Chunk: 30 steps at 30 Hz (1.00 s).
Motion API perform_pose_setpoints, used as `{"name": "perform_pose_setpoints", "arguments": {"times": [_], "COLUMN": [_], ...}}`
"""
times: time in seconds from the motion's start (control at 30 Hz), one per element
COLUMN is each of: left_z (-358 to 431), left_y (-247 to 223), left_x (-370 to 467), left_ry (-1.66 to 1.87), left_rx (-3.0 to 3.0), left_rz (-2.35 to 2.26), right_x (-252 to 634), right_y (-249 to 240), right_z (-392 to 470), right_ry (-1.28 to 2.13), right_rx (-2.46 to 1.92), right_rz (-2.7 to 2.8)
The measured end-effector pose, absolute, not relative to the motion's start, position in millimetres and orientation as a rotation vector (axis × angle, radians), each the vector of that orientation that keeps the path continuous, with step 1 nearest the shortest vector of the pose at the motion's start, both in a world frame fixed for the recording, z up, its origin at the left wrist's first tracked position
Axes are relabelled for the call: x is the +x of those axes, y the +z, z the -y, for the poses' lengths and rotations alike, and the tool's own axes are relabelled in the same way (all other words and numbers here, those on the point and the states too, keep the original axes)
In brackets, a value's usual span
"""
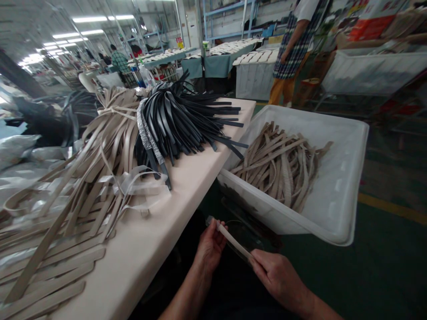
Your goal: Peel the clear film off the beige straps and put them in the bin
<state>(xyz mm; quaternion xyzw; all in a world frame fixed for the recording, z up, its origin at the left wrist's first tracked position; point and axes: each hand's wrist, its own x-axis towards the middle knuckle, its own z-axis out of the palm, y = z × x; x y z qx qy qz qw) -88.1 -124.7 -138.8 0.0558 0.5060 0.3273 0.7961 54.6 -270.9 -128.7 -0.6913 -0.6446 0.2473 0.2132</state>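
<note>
In the head view, low in the frame at about six o'clock, both hands meet over the lap on a single beige strap (pixel 233 240), held clear of the table. The left hand (pixel 210 249) has its fingers curled shut around the strap's upper end, where a bit of clear film seems to trail off at about eleven o'clock from the knuckles. The right hand (pixel 278 275) pinches the lower end between thumb and fingers, closed on it. The strap's long axis runs from ten o'clock down to four o'clock, left hand high, right hand low; the two grips sit near each other, with only a short bare stretch of strap between them. Both forearms come in from the bottom edge, wrists roughly straight, backs of the hands toward the camera. At about two o'clock from the hands, and nearer the right one, a white plastic bin (pixel 333 209) holds a loose heap of beige straps (pixel 283 164). At ten o'clock the table (pixel 150 249) carries more beige straps in film (pixel 83 178) and, farther off, a bundle of black straps (pixel 187 120). A person in a checked apron (pixel 293 49) stands at one o'clock, well apart.
</note>
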Motion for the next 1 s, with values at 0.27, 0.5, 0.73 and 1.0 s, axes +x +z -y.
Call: {"name": "perform_pose_setpoints", "arguments": {"times": [0.27,0.5,0.73,1.0], "left_z": [145.4,147.1,172.7,150.9], "left_y": [-138.1,-140.4,-135.2,-131.5], "left_x": [-80.0,-79.9,-67.0,-70.8], "left_ry": [0.569,0.579,0.452,0.574], "left_rx": [0.210,0.186,0.197,0.124], "left_rz": [-1.007,-1.026,-0.867,-1.029], "right_x": [49.4,73.0,68.3,95.2], "right_y": [-128.3,-86.6,-68.9,-49.1], "right_z": [249.0,270.3,249.2,269.3], "right_ry": [0.945,1.188,1.136,1.072], "right_rx": [-1.905,-1.708,-1.842,-1.910], "right_rz": [1.513,1.230,1.279,1.424]}}
